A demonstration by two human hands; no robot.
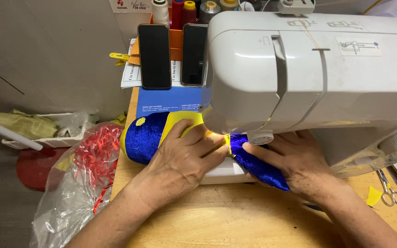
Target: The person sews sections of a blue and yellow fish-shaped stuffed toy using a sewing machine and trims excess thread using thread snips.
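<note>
A shiny blue fabric piece (145, 138) with yellow trim (180, 118) lies under the head of a white sewing machine (309, 69). My left hand (187, 154) presses flat on the fabric left of the needle area, fingers pointing right. My right hand (290, 158) rests on the blue fabric's right end, fingertips beside the yellow edge under the machine head. The needle itself is hidden by the machine.
Two dark phones (155, 55) stand behind the machine, with thread spools (189, 11) above them. A clear plastic bag with red ribbon (88, 170) hangs off the wooden table (235, 216) at left. Small scissors (389, 188) and a yellow scrap (373, 196) lie at right.
</note>
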